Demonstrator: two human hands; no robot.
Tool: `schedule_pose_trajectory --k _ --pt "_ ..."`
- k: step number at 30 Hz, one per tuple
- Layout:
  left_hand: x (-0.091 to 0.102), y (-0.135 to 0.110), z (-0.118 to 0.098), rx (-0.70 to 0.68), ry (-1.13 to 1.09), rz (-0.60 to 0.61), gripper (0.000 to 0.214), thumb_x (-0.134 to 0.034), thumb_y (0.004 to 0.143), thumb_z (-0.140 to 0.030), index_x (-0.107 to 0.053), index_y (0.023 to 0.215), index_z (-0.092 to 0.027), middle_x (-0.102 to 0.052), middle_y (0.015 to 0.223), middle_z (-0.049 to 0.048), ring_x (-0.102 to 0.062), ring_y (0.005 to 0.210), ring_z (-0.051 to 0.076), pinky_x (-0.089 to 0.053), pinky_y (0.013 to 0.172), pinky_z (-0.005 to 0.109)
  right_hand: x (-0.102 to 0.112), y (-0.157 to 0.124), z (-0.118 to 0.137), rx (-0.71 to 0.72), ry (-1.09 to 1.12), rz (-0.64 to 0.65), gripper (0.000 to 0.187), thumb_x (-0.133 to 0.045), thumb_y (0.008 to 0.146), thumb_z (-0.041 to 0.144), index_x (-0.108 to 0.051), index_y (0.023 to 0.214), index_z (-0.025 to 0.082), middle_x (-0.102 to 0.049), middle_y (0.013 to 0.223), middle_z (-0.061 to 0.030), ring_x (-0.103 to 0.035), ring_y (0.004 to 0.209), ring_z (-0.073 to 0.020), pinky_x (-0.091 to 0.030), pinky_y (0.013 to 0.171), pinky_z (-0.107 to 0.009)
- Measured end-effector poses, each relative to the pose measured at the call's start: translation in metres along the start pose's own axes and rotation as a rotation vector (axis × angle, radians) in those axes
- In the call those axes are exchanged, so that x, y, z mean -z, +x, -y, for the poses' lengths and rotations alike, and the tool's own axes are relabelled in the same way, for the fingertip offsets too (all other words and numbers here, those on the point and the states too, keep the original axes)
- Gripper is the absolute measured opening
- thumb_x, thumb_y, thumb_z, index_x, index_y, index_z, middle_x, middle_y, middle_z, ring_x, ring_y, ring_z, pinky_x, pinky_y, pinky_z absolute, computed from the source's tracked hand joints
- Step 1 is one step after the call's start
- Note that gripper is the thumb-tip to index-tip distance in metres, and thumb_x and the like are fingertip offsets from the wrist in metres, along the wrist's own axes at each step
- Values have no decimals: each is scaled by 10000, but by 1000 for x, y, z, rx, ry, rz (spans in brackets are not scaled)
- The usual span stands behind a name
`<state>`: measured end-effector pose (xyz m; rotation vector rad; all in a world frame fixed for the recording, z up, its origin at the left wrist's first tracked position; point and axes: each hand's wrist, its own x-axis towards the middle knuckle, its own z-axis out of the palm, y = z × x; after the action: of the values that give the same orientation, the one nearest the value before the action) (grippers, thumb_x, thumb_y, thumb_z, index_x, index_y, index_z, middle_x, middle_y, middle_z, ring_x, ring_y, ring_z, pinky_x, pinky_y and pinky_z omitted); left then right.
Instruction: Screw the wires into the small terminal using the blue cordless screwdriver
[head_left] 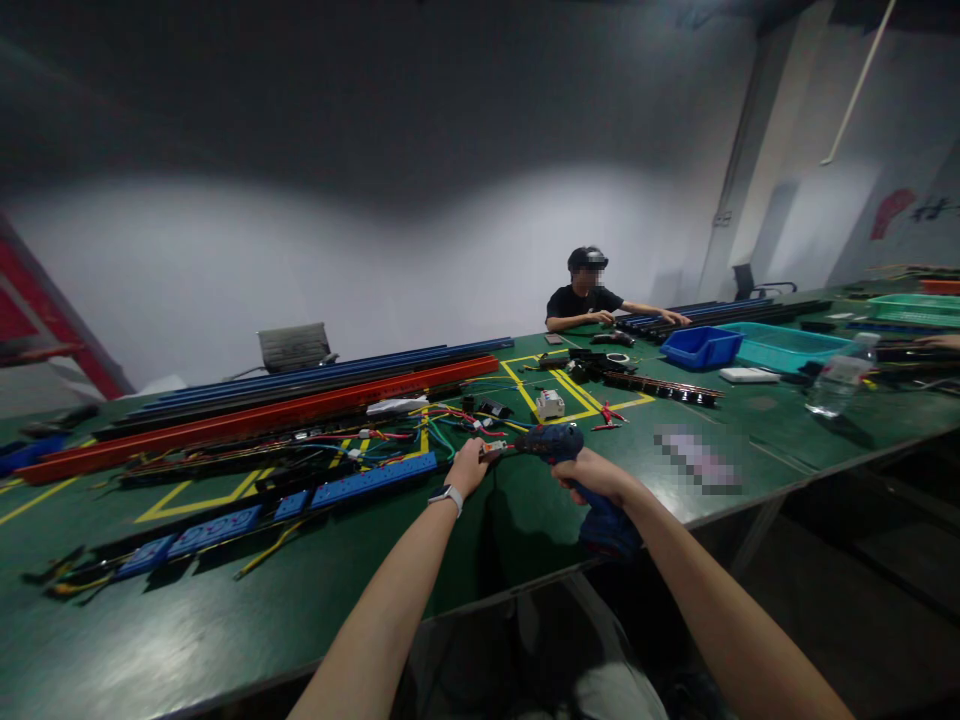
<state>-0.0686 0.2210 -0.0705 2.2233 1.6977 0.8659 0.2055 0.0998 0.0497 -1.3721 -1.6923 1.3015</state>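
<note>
**Drill in Two Hands Over the Green Table**

Both my arms reach out over the near edge of the green table (pixel 225 620). My left hand (pixel 468 467) is shut around the front tip of the blue drill (pixel 559 445), pinching the nose where the bit goes. I think I am fitting or turning the bit just now. My right hand (pixel 596 478) is closed tight on the drill's handle, holding it up just above the table, right between my two hands.

I guess the next move needs my left fingers to let go of the tip, so the drill can be pointed at something.

Left of my left fingers lie the blue socket strips (pixel 285 505), close by. Past them sit the long red rail (pixel 255 415) and a bunch of coloured wires (pixel 442 425). Just beyond my fingers is a small white box (pixel 550 404). Right of my right fingers, well apart, stand a water bottle (pixel 836 383) and a blue bin (pixel 701 347).

Far across the table another person (pixel 585 295) works with their own hands. The wires and strips crowd the space by my left fingers.
</note>
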Motion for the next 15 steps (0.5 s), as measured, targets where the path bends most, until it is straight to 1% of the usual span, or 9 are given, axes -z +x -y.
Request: schedule_pose_trajectory --k 7,12,15 --pt "0 1 0 1 -6 3 206 -579 913 -404 -591 1021 -229 -619 1044 63 -603 978 186 -434 875 290 1 1 -2 15 -4 9 112 -583 700 230 -495 652 180 -515 579 36 -459 409 -79 -368 383 -208" --pt "2 0 -2 20 -6 15 189 -593 906 -373 -597 1018 -221 -622 1054 69 -610 980 188 -439 875 289 1 0 -1 14 -7 20 148 -581 695 224 -463 614 186 -502 546 36 -455 387 -79 -342 371 -209" --pt "3 -1 -4 20 -2 11 187 -591 908 -374 -599 1018 -223 -624 1055 71 -611 982 194 -441 881 298 1 0 -1 18 -6 12 149 -585 698 227 -470 614 183 -493 541 38 -446 378 -78 -337 364 -212"
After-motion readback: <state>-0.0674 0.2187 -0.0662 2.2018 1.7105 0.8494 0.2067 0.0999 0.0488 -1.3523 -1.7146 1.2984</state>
